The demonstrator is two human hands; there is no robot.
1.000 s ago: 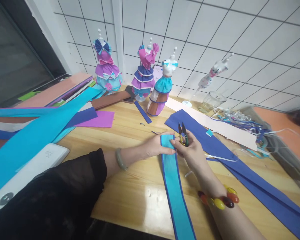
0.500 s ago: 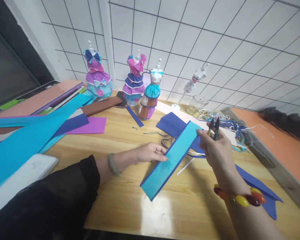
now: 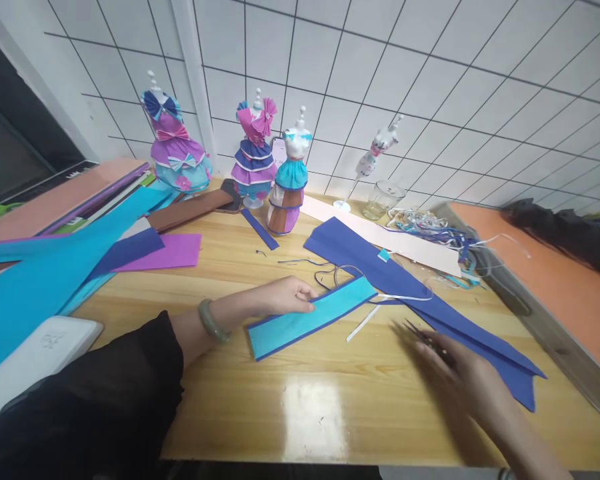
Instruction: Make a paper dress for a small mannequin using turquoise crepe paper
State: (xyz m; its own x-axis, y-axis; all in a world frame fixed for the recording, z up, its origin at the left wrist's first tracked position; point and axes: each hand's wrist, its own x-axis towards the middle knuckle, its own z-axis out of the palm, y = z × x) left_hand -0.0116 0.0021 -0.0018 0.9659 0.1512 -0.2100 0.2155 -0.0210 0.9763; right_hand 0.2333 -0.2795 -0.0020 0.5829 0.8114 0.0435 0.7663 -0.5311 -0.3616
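Note:
My left hand (image 3: 287,295) pinches the upper edge of a turquoise strip (image 3: 305,321) with dark blue borders, low over the wooden table. Slightly blurred, my right hand (image 3: 460,363) holds small dark snips (image 3: 433,343) above the table, to the right of the strip and apart from it. Behind the strip lies a long dark blue sheet (image 3: 365,257), with a small turquoise scrap (image 3: 384,255) on it. Thin cords (image 3: 330,275) and a white strip (image 3: 364,323) lie beside the turquoise strip.
Dressed mini mannequins (image 3: 180,150) stand along the tiled wall, with a barer one (image 3: 375,153) and a glass jar (image 3: 383,200) farther right. Coloured sheets (image 3: 80,247) and a white device (image 3: 50,353) are at the left. Tangled ribbons (image 3: 430,230) lie at the back right.
My right hand has let go of the turquoise strip and moved down toward the front with the snips. The strip is lower and flatter, and a small turquoise scrap shows on the blue sheet.

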